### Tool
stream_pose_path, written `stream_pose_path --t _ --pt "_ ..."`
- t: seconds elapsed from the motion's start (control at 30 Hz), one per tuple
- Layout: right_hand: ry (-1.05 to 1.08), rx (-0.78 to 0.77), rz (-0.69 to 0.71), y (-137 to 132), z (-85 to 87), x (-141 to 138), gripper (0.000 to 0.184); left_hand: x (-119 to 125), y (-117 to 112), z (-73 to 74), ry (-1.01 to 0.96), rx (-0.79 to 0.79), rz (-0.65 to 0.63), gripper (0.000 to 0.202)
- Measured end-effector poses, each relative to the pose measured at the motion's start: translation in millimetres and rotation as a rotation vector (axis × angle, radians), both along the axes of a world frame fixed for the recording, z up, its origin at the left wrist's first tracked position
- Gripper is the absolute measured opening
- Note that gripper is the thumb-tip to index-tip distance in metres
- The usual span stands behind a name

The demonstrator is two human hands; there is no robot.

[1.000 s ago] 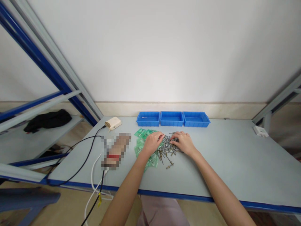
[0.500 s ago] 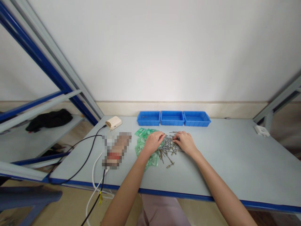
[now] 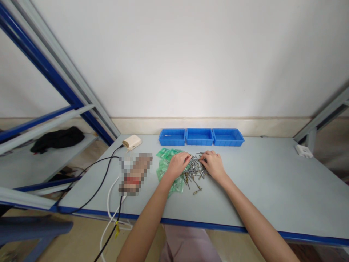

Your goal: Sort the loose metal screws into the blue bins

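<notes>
A heap of small metal screws [image 3: 194, 171] lies on the grey table [image 3: 259, 182]. My left hand [image 3: 177, 164] rests on the heap's left side with its fingers curled down into the screws. My right hand [image 3: 213, 163] sits on the heap's right side, fingers bent and tips among the screws. Whether either hand pinches a screw is hidden by the fingers. Green plastic bags [image 3: 166, 168] lie under and to the left of my left hand.
Three blue bins [image 3: 200, 137] stand in a row behind the heap, against the wall. A beige device [image 3: 132, 142] with a black cable [image 3: 100, 182] lies at the back left, beside a blurred object [image 3: 135, 174]. A white block [image 3: 303, 151] sits far right.
Both hands stay on the screw heap. The right hand has shifted slightly left and its fingers moved among the screws.
</notes>
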State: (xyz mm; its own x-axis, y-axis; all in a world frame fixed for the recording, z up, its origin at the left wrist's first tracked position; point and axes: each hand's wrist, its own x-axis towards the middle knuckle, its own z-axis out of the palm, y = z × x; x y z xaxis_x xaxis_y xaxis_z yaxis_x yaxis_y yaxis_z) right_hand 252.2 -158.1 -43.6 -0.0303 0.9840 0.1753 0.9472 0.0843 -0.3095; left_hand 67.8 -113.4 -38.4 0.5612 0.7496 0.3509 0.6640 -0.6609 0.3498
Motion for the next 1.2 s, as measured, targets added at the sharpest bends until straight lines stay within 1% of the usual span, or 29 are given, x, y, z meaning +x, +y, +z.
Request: stream_pose_path --t 0.2,0.3,0.37,0.47,0.53,0.57,0.67,0.77,0.83,0.9,1.0,1.1,1.2 --pt "-0.017 -0.003 -0.044 -1.4 1.9 -1.2 0.015 0.1 0.4 -0.8 -0.006 0.006 -0.017 0.023" --pt "0.041 0.018 -0.075 -1.9 3.0 -0.1 0.016 -0.4 -0.5 -0.5 -0.007 0.009 -0.008 0.021" --pt "0.152 0.05 -0.067 -1.5 3.8 1.2 0.017 -0.9 -1.8 0.3 -0.024 0.041 -0.017 0.018" --pt "0.43 0.09 0.008 -0.2 4.7 1.8 0.017 -1.4 -4.0 1.5 -0.022 0.148 -0.068 0.029" --pt "0.587 0.086 0.044 0.5 4.8 1.0 0.016 -1.5 -5.1 1.8 0.001 0.208 -0.099 0.025" --pt "0.638 0.074 0.049 0.8 4.6 0.3 0.015 -1.4 -5.5 1.8 0.009 0.225 -0.109 0.023" --pt "0.75 0.02 0.067 1.5 3.6 -1.5 0.015 -1.0 -6.0 1.8 0.014 0.242 -0.13 0.028" --pt "0.829 0.039 0.114 1.4 3.3 -2.3 0.022 0.0 -5.7 1.3 -0.01 0.232 -0.136 0.03" --pt "0.785 0.109 0.152 -0.2 4.3 -2.8 0.023 1.0 -5.3 0.4 -0.03 0.219 -0.122 0.031" --pt "0.643 0.191 0.169 -2.7 5.9 -3.6 0.017 1.7 -5.1 -0.7 -0.04 0.21 -0.107 0.032" --pt "0.443 0.271 0.151 -5.8 7.8 -4.8 0.019 1.9 -5.7 -1.2 -0.062 0.2 -0.099 0.033" --pt "0.441 0.275 0.133 -5.6 7.5 -4.7 0.022 1.3 -6.9 -0.3 -0.12 0.178 -0.087 0.03" --pt "0.488 0.257 0.143 -4.1 6.6 -3.5 0.024 0.7 -6.6 -0.1 -0.133 0.173 -0.118 0.029"
